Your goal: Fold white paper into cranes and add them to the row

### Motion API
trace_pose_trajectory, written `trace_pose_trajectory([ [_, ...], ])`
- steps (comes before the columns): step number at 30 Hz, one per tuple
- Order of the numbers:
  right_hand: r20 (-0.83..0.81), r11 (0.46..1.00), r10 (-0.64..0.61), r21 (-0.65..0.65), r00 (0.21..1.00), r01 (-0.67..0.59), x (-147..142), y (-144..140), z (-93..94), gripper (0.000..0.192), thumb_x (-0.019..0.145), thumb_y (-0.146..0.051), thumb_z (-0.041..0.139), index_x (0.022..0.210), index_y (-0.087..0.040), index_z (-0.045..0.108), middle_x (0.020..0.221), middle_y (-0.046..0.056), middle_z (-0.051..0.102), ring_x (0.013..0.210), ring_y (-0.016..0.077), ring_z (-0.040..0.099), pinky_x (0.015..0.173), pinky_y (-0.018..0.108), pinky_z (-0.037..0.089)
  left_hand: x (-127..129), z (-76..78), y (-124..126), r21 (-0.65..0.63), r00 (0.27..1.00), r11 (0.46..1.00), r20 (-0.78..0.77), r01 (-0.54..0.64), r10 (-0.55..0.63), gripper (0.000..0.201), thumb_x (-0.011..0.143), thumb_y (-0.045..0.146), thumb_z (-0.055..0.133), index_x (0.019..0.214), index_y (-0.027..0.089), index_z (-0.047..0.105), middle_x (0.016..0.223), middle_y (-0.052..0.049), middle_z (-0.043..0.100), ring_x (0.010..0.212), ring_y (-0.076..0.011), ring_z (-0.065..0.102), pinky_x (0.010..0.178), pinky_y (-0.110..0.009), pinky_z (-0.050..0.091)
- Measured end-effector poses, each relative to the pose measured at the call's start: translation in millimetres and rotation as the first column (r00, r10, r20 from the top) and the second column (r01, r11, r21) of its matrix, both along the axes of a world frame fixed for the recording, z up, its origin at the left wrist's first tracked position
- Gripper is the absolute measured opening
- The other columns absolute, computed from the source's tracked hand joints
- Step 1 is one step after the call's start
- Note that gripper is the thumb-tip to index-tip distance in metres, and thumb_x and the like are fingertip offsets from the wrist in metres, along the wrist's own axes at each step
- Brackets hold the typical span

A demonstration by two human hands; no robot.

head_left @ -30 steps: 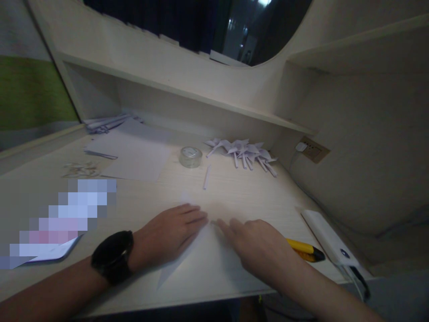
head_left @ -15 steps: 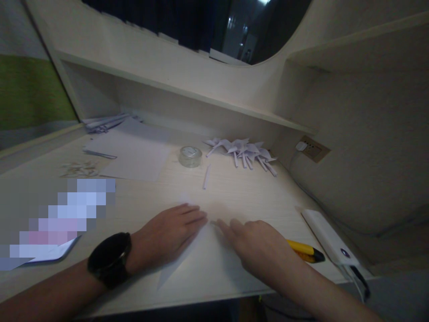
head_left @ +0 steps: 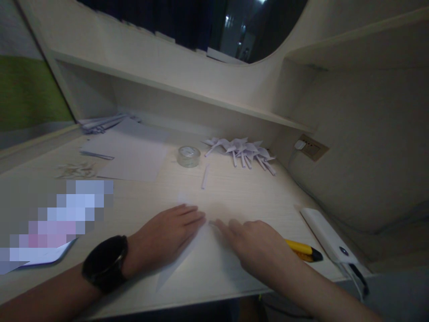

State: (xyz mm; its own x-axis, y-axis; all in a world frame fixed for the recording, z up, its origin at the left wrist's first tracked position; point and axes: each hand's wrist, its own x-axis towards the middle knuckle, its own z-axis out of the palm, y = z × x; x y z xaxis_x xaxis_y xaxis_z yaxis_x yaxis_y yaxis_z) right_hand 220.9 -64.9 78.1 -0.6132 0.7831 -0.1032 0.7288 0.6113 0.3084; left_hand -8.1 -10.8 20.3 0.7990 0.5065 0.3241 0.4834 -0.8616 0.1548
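Your left hand (head_left: pixel 167 235) lies flat, fingers together, pressing on a white sheet of paper (head_left: pixel 197 264) at the near edge of the desk (head_left: pixel 234 192). Your right hand (head_left: pixel 258 250) rests open beside it, its fingertips on the same sheet, almost meeting the left; neither hand grips anything. The paper looks thin, light and easily creased, likely to slide unless pinned; take it by a corner or edge. A yellow utility knife (head_left: pixel 303 251) lies just right of your hand. Farther back sit a tape roll (head_left: pixel 189 156) and folded paper shapes (head_left: pixel 243 152).
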Motion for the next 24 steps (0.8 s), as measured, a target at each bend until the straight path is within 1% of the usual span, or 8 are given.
trace_pose_trajectory([
  [4,-0.024,1.0,0.001,0.001,1.0,-0.001,-0.1,0.1,-0.9,0.046,0.084,-0.003,0.038,0.128,-0.014,0.042,0.087,0.009,0.065,0.06,0.0169,0.059,0.047,0.03,0.034,0.3,-0.2,0.6,0.0,0.999,1.0,-0.047,-0.003,0.003,0.034,0.094,0.022,0.041,0.126,0.02,0.053,0.128,-0.007,0.057,0.118,-0.0221,0.052,0.104,-0.042,0.037],
  [8,-0.03,1.0,-0.003,-0.001,1.0,0.003,-0.1,0.0,-0.1,0.045,0.085,-0.004,0.038,0.128,-0.015,0.043,0.085,0.008,0.064,0.059,0.0169,0.059,0.047,0.03,0.034,-0.3,-0.3,0.7,0.001,0.999,1.0,-0.033,0.003,-0.003,0.035,0.094,0.021,0.041,0.127,0.021,0.052,0.128,-0.007,0.057,0.118,-0.0221,0.051,0.103,-0.042,0.038],
  [15,-0.009,1.0,-0.008,-0.013,1.0,0.008,0.1,-0.4,1.2,0.045,0.086,-0.005,0.038,0.129,-0.015,0.041,0.085,0.008,0.064,0.059,0.0161,0.058,0.047,0.03,0.031,0.3,1.6,-1.2,0.003,1.0,1.0,0.003,0.008,-0.008,0.033,0.093,0.019,0.04,0.122,0.017,0.056,0.125,-0.01,0.059,0.116,-0.0229,0.053,0.102,-0.043,0.038],
  [20,0.003,1.0,-0.016,-0.016,1.0,0.016,1.6,1.3,0.8,0.048,0.084,-0.003,0.037,0.13,-0.016,0.04,0.086,0.007,0.064,0.059,0.0163,0.058,0.047,0.03,0.031,3.8,-1.9,-0.8,0.024,1.0,1.0,0.014,-0.006,0.006,0.032,0.093,0.023,0.042,0.123,0.019,0.056,0.124,-0.007,0.06,0.116,-0.0221,0.053,0.103,-0.043,0.037],
  [24,-0.001,1.0,-0.001,-0.019,1.0,0.001,2.2,2.6,2.8,0.047,0.083,-0.003,0.037,0.128,-0.016,0.042,0.086,0.008,0.064,0.06,0.0172,0.059,0.047,0.03,0.031,7.1,-1.1,-1.3,0.031,1.0,0.999,-0.013,-0.026,0.026,0.032,0.094,0.024,0.042,0.122,0.02,0.056,0.124,-0.006,0.06,0.114,-0.0222,0.053,0.102,-0.043,0.039],
])
